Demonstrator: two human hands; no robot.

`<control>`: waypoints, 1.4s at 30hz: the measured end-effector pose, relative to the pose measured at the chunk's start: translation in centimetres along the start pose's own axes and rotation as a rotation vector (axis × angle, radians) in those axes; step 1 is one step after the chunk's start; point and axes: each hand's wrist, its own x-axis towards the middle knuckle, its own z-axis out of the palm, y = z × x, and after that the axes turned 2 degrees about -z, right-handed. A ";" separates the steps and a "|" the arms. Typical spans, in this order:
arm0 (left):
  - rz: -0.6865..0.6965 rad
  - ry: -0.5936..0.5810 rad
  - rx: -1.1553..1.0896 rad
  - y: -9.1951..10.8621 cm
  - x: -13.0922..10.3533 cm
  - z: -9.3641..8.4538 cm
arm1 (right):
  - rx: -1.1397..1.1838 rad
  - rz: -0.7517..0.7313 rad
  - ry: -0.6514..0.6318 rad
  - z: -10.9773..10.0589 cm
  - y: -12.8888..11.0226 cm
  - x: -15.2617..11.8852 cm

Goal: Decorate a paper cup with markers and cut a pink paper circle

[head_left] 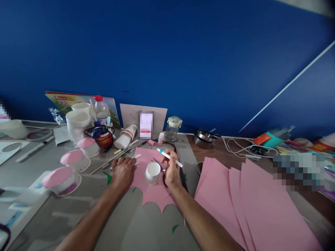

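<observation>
My right hand (171,169) grips a white marker (170,157) with a teal band, held slanting above a pink paper sheet (154,195). Dark scissors (164,177) show beside that hand, partly hidden; whether the fingers touch them, I cannot tell. On the sheet, left of the right hand, stands a small white paper cup (153,170). My left hand (122,172) lies palm down at the sheet's left edge, its fingers stretched out. White pens (136,157) lie close to its fingertips. Scalloped cuts run along the sheet's near edge.
Pink-topped cups (59,179) line the left side, behind them stacked white cups (77,122) and a red-capped bottle (101,108). A phone (146,124) and glass jar (173,128) stand at the back. Pink sheets (251,202) cover the right; metal bowls (204,138) sit beyond.
</observation>
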 end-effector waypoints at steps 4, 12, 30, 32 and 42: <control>-0.006 0.058 -0.074 0.1 0.1 -0.1 | 0.095 0.005 0.048 0.3 0.2 0.2; 0.018 0.276 -0.503 1.5 0.8 -1.7 | 0.126 -0.020 -0.190 0.2 -1.5 -0.2; -0.009 0.206 -0.608 3.0 0.1 -2.0 | -0.067 -0.221 -0.383 0.3 -3.7 -0.7; -0.012 0.205 -0.601 3.0 0.1 -1.9 | -0.070 -0.205 -0.387 0.3 -3.6 -0.7; 0.070 0.199 -0.567 3.0 0.0 -1.7 | -0.080 -0.203 -0.425 0.4 -3.7 -0.7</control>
